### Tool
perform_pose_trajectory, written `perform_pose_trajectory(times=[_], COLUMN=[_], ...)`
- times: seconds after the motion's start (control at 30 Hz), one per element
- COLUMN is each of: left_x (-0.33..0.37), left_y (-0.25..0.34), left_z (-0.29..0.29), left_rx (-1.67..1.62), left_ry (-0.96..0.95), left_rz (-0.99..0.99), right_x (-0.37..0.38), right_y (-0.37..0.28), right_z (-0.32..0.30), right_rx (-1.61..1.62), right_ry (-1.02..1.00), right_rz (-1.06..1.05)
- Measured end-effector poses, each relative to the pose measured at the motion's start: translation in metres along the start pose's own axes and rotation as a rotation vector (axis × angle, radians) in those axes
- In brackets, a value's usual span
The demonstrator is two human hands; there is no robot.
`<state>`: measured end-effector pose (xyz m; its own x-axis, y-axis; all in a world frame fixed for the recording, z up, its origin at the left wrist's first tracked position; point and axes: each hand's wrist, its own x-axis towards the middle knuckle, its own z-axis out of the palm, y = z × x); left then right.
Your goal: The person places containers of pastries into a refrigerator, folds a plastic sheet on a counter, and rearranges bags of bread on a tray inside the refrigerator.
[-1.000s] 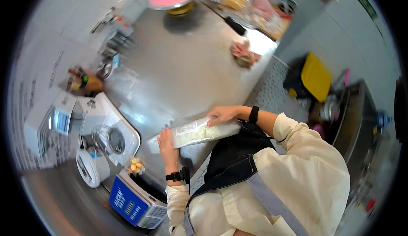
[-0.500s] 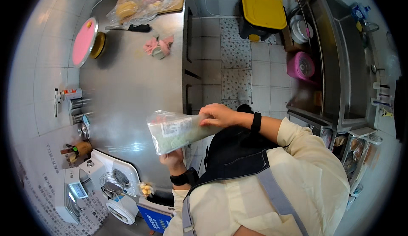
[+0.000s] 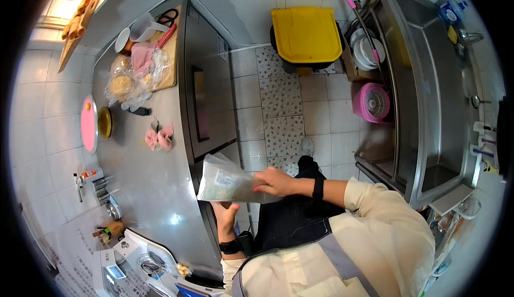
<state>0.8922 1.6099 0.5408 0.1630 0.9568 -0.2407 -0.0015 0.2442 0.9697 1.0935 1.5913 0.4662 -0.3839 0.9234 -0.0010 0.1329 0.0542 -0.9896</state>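
Observation:
A clear plastic bag (image 3: pixel 227 183) with a white label and pale green contents hangs in front of me, just off the counter's edge. My right hand (image 3: pixel 276 181) is closed on its gathered right end. At the bag's lower left edge my left hand (image 3: pixel 225 215) supports it from below, thumb showing and fingers partly hidden behind the plastic. On the steel counter (image 3: pixel 155 184) to the left lies a crumpled pink cloth (image 3: pixel 159 137).
A cutting board (image 3: pixel 168 72) with plastic-wrapped food stands on the far counter. Beyond the floor is a yellow-lidded bin (image 3: pixel 308 35). A pink basket (image 3: pixel 371 103) sits below the steel sink (image 3: pixel 436 115) on the right. A kitchen scale (image 3: pixel 113 270) is at lower left.
My view has tilted up and turned, showing more of the far counter and a window. The bag stays in both hands, a little lower in view.

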Motion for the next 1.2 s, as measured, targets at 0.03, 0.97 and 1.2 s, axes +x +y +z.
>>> perform_pose_trajectory(times=[0.03,0.97,1.2], left_x=[0.011,0.161,0.151], left_y=[-0.001,-0.321,-0.267], left_z=[0.006,-0.064,-0.016], left_rx=[0.106,0.434,0.362], left_ry=[0.036,0.444,0.472], left_rz=[-0.063,-0.402,-0.375], right_x=[0.004,0.13,0.057], right_y=[0.012,0.657,0.597], right_z=[-0.007,0.087,0.046], right_rx=[-0.065,-0.882,-0.546], right_ry=[-0.109,-0.438,0.115], right_rz=[-0.035,0.635,0.744])
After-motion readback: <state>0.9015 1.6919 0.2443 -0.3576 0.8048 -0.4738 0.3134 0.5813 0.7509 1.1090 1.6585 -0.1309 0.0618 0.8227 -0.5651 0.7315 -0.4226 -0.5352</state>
